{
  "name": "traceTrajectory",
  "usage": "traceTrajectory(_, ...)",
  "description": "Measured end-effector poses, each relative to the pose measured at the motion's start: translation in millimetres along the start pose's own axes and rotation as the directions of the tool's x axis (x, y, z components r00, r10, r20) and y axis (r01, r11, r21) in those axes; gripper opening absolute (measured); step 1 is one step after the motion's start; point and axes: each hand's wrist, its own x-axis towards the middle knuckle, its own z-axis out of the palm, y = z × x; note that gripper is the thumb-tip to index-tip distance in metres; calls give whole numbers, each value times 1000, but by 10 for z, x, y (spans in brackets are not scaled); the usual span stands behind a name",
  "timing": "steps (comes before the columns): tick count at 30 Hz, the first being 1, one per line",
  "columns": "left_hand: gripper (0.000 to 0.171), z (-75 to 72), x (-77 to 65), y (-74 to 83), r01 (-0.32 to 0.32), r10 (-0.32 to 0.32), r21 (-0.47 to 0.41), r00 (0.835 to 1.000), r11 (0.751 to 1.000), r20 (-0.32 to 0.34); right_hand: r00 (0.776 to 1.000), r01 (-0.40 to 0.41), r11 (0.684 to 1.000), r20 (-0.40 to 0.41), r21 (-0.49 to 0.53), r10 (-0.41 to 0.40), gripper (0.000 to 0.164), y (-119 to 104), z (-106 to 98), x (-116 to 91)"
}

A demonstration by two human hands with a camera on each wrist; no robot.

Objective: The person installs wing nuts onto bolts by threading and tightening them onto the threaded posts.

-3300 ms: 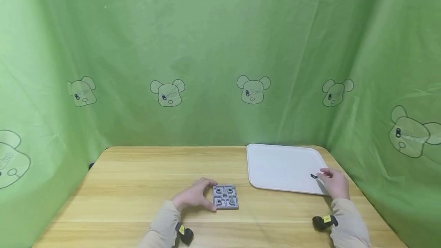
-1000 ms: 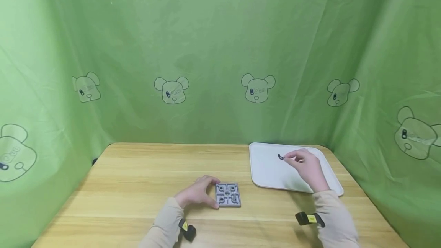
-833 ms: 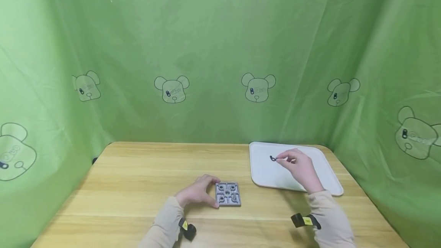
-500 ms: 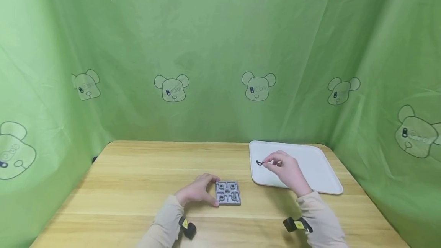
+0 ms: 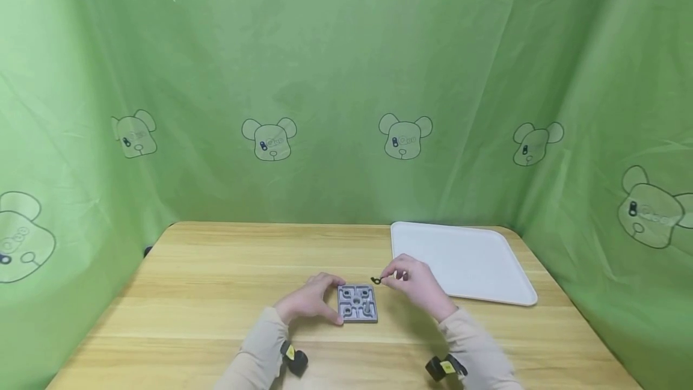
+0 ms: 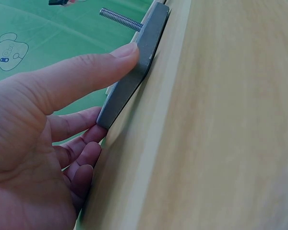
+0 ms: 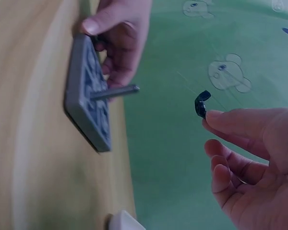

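Note:
My left hand [image 5: 310, 301] grips a square grey plate [image 5: 357, 303] by its left side, thumb at the near corner and fingertips at the far one. The plate has several recesses with round holes, and a threaded bolt [image 6: 121, 19] stands up from it near one corner. Between thumb and fingertips, my right hand [image 5: 417, 284] pinches a small black piece [image 5: 376, 280], ring-shaped with a bent tab. In the head view this piece appears close to the plate's far right corner; in the right wrist view [image 7: 200, 104] it is apart from the bolt.
A white tray [image 5: 460, 260] lies at the back right of the wooden table [image 5: 227, 269]. Green cloth [image 5: 325, 191] with bear prints hangs behind and at both sides. Each wrist wears a small black camera on a strap.
My right hand has carried the black piece from over the white tray leftward and nearer, to beside the plate. The left hand and the plate have stayed in place.

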Motion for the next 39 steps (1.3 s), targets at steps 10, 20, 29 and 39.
traceTrajectory(10,83,1,1,0,-4,4,-9,1000,1000,-4,994,8,999,110,44,-13,6,21,177,-34)
traceTrajectory(20,84,11,12,-14,-7,7,5,1000,1000,-6,986,14,1000,168,28,-18,7,54,242,-42)
traceTrajectory(29,84,14,11,-22,-1,1,-3,1000,1000,-4,983,22,1000,183,15,-24,7,60,249,-38)
traceTrajectory(39,84,9,26,-41,-1,1,2,1000,1000,1,980,19,1000,196,15,-22,7,65,241,-36)
